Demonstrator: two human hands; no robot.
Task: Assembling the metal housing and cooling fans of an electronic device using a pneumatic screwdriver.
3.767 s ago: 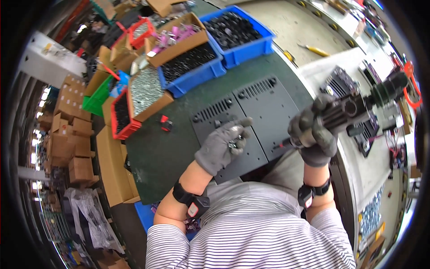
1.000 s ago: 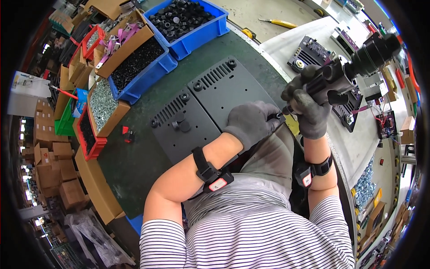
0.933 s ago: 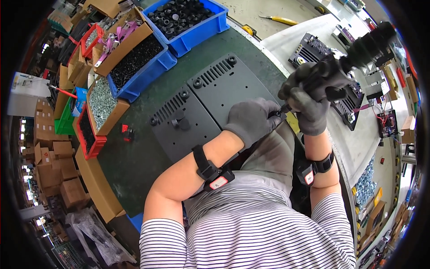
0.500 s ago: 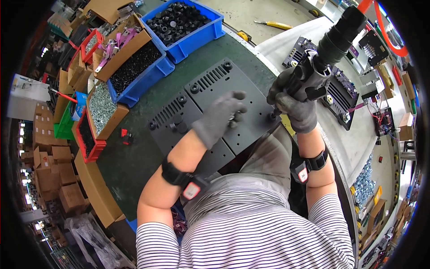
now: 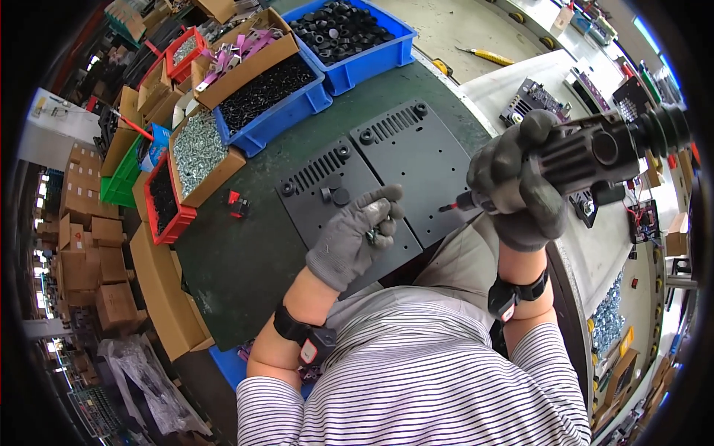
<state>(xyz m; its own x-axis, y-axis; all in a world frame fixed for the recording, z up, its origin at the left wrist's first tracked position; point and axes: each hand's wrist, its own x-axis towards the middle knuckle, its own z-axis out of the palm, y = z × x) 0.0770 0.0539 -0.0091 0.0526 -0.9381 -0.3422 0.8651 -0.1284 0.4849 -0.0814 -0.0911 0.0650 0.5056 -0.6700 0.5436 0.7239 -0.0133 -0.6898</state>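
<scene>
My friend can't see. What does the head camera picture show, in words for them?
A gloved right hand holds a black power tool, its tip at one of two dark panels, while the gloved left hand holds small pieces. The panels lie side by side on a green table, with blue bins of black parts beyond.

Head-worn left fisheye, upright, looking steeply down.
From above the wearer's striped shirt (image 5: 416, 372), close at six o'clock, it faces the green tabletop (image 5: 230, 275), with the left hand (image 5: 353, 241) near centre and the right hand (image 5: 520, 178) between two and three, both near; a blue bin (image 5: 372, 70) sits farther off at twelve, stacked cartons (image 5: 115, 266) well away at nine.
</scene>
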